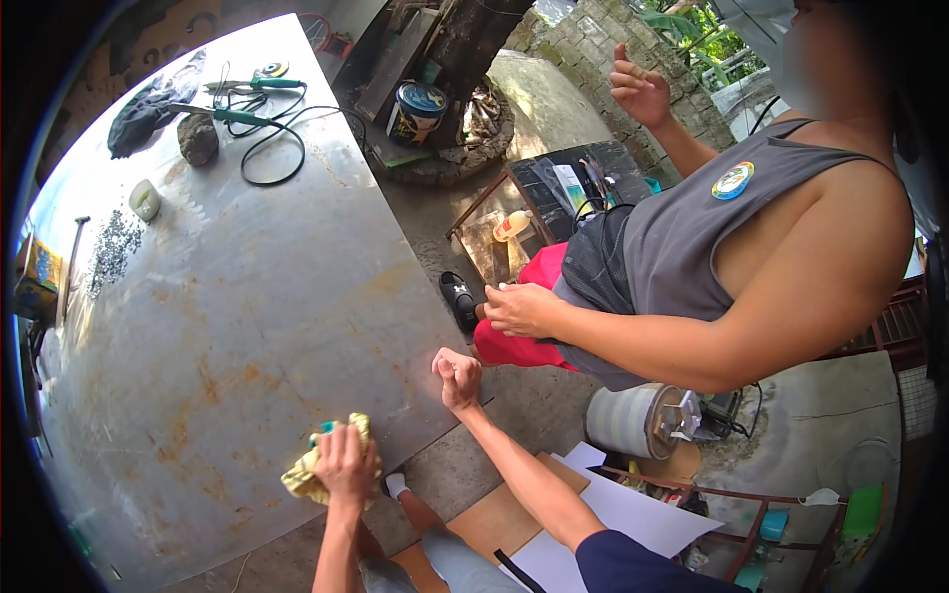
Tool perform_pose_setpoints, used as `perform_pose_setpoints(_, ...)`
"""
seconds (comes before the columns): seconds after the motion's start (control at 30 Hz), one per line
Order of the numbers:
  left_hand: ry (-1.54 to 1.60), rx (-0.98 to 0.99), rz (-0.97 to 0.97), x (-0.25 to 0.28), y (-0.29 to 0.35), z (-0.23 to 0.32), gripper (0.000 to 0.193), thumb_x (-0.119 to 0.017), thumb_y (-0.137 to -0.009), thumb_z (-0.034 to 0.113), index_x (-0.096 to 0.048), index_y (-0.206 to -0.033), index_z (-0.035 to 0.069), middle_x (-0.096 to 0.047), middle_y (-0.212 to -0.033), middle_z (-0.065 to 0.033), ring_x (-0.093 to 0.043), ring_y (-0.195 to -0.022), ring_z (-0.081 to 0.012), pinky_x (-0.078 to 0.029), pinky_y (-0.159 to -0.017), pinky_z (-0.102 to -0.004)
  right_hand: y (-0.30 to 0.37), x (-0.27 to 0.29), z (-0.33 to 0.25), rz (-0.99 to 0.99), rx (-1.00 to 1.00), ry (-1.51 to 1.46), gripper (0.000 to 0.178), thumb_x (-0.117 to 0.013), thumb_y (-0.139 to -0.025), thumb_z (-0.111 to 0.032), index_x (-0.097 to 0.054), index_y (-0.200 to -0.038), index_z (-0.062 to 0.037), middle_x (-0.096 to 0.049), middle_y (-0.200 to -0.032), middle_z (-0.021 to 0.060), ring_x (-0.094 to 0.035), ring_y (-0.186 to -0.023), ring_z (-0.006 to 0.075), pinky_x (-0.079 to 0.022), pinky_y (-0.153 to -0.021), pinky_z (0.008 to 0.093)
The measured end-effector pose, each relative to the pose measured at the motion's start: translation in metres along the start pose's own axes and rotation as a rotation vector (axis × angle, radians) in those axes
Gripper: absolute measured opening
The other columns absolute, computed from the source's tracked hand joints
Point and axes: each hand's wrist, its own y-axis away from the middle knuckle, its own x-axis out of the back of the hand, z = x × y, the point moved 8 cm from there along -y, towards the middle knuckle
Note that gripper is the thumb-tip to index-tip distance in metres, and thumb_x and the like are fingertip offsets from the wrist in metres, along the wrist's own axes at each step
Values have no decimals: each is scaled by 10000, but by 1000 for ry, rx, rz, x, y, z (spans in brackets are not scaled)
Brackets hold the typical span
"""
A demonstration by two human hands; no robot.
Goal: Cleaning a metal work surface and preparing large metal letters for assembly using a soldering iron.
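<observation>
My left hand is closed over a crumpled yellow cloth with a bit of green on it, pressed against the metal tabletop. Rust-brown stains mark the sheet around the cloth. My right hand is curled into a loose fist at the table's right edge, and I see nothing in it. Farther up the table lie a welding electrode holder with a black cable, a dark stone, a dark cloth and a pale green roll-like piece.
Another person in a grey tank top stands across the table's right edge, one hand raised. Dark scattered bits and a hammer lie at far left. A paint bucket, striped drum and low rack stand right of the table.
</observation>
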Motion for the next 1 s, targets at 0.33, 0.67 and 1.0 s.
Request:
perform_pose_setpoints(0.33, -443, 584, 275, 126, -12, -230, 186, -589, -892, 195, -591, -948, 17, -592, -963, -139, -564, -885, -353, -438, -767, -442, -5, -2, 0, 1, -14, 31, 670, -407, -886, -665, -475, -628, -50, -439, -527, 126, -509, -505, 323, -331, -477, 410)
perform_pose_setpoints(0.67, -106, -8, 52, -22, -76, 13, 224, -675, -783, 197, -577, -876, 18, -576, -915, -160, -556, -850, -345, -469, -738, -453, -8, 6, -6, -44, -58, -108, 674, -386, -895, -662, -468, -633, -47, -424, -532, 125, -483, -495, 308, -323, -476, 394)
perform_pose_setpoints(1.0, -582, 750, 210, 125, 0, -257, 261, -648, -834, 286, -641, -896, 33, -632, -926, -147, -606, -870, -357, -473, -764, -453, -2, -3, 13, 40, 1, -260, 643, -386, -920, -587, -498, -604, -38, -319, -510, 45, -350, -466, 144, -244, -469, 327)
